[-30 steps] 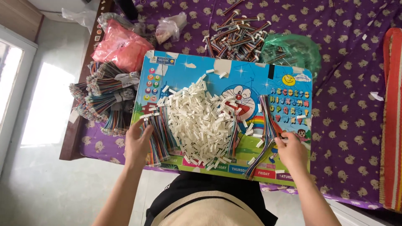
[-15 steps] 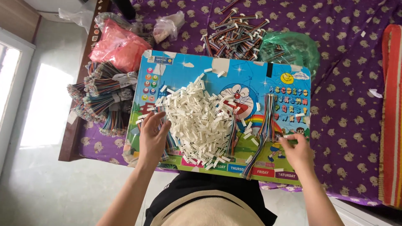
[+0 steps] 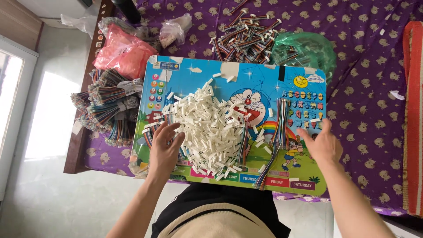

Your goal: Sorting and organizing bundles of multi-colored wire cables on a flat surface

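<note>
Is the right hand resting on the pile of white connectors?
No, the right hand lies flat on the colourful board, apart from the white connector pile.

Bright daylight from left (floor glare), sharp, soft shadows

Bare forearms and two bare hands, above a black top with a cream panel edged in black.
</note>
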